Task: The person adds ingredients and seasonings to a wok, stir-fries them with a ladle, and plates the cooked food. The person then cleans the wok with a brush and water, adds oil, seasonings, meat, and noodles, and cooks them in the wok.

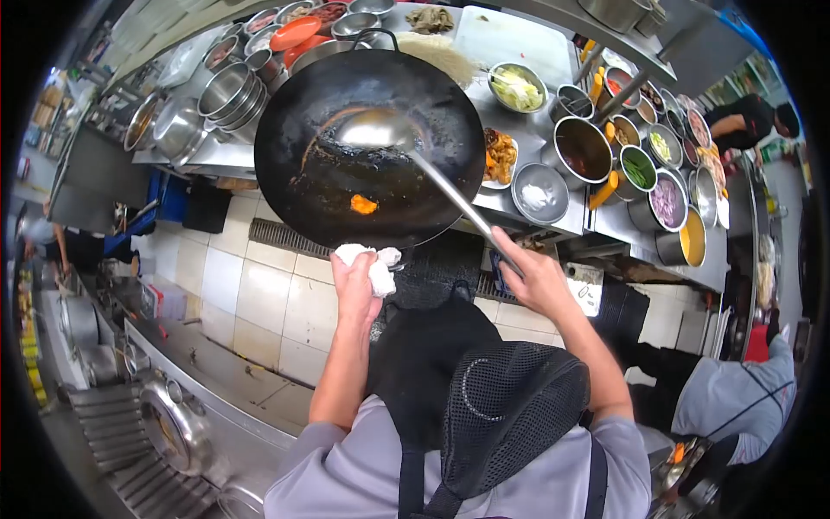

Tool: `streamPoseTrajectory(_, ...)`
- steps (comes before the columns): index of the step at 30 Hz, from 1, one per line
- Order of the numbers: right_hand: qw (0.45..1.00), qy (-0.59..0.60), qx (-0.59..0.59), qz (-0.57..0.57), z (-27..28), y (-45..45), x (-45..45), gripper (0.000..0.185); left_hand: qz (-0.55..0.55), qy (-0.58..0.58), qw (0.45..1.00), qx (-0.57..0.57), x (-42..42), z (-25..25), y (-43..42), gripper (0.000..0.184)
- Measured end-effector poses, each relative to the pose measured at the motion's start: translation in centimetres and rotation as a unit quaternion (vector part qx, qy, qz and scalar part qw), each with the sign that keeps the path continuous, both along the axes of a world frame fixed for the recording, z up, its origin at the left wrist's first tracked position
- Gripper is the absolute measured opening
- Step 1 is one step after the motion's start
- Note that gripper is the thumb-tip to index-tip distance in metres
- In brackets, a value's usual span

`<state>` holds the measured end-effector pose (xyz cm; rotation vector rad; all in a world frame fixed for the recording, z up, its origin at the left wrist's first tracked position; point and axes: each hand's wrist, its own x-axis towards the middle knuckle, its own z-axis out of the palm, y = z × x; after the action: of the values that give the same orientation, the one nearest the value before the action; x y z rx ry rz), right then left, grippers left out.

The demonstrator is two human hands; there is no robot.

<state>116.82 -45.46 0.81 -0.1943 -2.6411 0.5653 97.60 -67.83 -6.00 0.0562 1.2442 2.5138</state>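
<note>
A large black wok (281,164) is tilted up over the counter's front edge. Its near rim is gripped through a folded white cloth (381,277) by my left hand (353,290), fingers closed. My right hand (540,275) is wrapped round the handle of a long metal ladle (458,197), whose bowl rests in the upper part of the wok or just over it. One orange piece of food (363,205) lies low on the wok's dark, oily surface. Right of the wok, partly behind its rim, is a plate of browned food (499,160).
Stacked metal bowls (233,93) stand left of the wok. On the right are a bowl of cut greens (517,88), a pot of dark liquid (582,149) and several ingredient containers (664,201). A person in grey (735,398) is at lower right; steel cooking equipment (169,419) is at lower left.
</note>
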Motion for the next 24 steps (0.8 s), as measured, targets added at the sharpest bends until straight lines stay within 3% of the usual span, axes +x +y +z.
streamPoseTrajectory(6,0.935,-0.174,0.305,0.043,3.4,9.2,0.7,0.071,0.027,-0.031,0.999,-0.007,1.6,2.9,4.3,0.024)
streamPoseTrajectory(11,0.901,-0.119,0.417,0.013,8.1,17.7,5.5,0.075,0.076,-0.009,0.997,0.003,2.5,3.3,6.9,0.024)
streamPoseTrajectory(20,0.903,-0.162,0.392,-0.073,11.1,23.8,11.1,0.08,0.165,0.014,0.985,-0.049,3.0,4.1,9.5,0.031)
streamPoseTrajectory(23,0.927,-0.181,0.32,-0.08,9.6,24.1,11.3,0.078,0.171,0.019,0.983,-0.059,2.5,3.5,9.2,0.032)
streamPoseTrajectory(24,0.955,-0.152,0.244,-0.076,8.5,24.1,11.4,0.075,0.173,0.013,0.983,-0.06,2.6,3.5,8.9,0.032)
